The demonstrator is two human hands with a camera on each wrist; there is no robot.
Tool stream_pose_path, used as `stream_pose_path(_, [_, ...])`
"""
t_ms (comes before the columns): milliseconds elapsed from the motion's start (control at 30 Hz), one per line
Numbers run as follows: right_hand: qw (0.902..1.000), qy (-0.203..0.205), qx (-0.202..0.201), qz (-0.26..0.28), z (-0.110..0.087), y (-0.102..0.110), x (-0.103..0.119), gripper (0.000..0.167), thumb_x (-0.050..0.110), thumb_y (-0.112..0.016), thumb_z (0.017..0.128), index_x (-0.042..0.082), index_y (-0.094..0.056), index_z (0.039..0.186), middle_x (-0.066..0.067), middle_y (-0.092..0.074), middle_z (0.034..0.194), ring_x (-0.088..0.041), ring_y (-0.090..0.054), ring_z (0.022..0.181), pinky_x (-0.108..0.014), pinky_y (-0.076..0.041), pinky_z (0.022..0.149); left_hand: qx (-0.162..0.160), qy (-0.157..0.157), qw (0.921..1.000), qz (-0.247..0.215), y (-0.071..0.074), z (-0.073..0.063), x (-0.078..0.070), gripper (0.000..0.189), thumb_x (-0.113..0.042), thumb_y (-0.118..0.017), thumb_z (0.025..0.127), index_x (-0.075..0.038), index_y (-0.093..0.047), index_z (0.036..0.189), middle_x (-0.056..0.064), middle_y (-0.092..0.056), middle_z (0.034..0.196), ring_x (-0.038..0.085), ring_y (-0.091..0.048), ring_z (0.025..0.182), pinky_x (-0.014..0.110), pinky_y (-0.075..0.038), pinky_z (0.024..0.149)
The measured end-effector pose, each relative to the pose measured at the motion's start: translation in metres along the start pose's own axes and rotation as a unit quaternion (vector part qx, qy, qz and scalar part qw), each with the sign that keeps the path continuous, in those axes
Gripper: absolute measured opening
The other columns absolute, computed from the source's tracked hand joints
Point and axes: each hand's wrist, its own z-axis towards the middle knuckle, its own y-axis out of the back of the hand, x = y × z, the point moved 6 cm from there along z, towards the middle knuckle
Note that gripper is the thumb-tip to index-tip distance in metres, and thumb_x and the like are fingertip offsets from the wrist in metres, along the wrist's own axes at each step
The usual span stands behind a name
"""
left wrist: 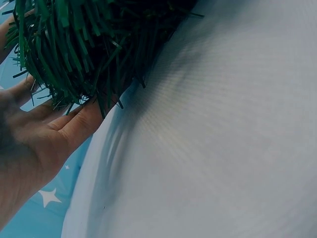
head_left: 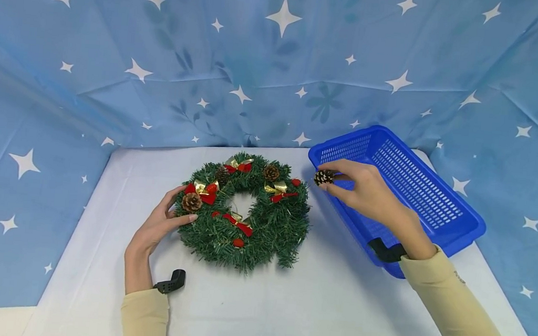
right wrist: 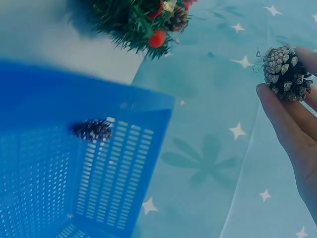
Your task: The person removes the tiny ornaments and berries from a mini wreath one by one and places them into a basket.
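On the white table lies a green wreath with red and gold bows, red berries and brown pine cones. My left hand grips its left side, the thumb over the top near a pine cone. From the left wrist view, the fingers reach under the green bristles. Between thumb and fingers, my right hand pinches a pine cone with pale-tipped scales, held at the basket's left rim. Thin wire loops stick out of this cone in the right wrist view.
A blue plastic basket with slotted walls stands at the right, partly behind my right hand and forearm. Another dark pine cone shows against its wall in the right wrist view. Blue star-patterned cloth hangs behind the table.
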Motion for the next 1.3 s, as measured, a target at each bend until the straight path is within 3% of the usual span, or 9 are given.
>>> stream_pose_path(267, [0.9985,-0.046,0.029,-0.006,0.004,0.006,-0.017,0.032,0.002,-0.079,0.089,0.0,-0.073,0.121,-0.015,-0.076,0.113,-0.032,-0.077,0.096,-0.042,-0.063,0.08,-0.005,-0.001,1.0,0.007,0.003,-0.003,-0.002,0.098,-0.036,-0.079,0.093,-0.041,-0.013,0.165,0.006,0.002,0.174,0.054,-0.001,0.155,0.074,-0.016,0.119])
stream_pose_path(633, [0.9849,-0.164,0.055,-0.002,0.002,0.013,-0.052,0.034,0.007,-0.076,0.093,0.003,-0.072,0.126,-0.015,-0.074,0.119,-0.033,-0.073,0.108,-0.045,-0.06,0.089,-0.002,-0.004,1.0,0.009,0.004,-0.003,-0.001,0.098,-0.036,-0.079,0.093,-0.04,-0.014,0.165,0.007,0.003,0.174,0.055,-0.001,0.155,0.075,-0.016,0.118])
stream_pose_path(1300, [0.9738,-0.213,0.068,-0.042,0.0,0.02,-0.09,0.035,0.011,-0.073,0.096,-0.001,-0.069,0.128,-0.022,-0.072,0.119,-0.04,-0.072,0.108,-0.053,-0.059,0.09,0.001,-0.008,1.0,0.004,0.0,0.001,0.0,0.098,-0.037,-0.08,0.092,-0.039,-0.015,0.165,0.007,0.002,0.174,0.055,-0.002,0.155,0.074,-0.016,0.119])
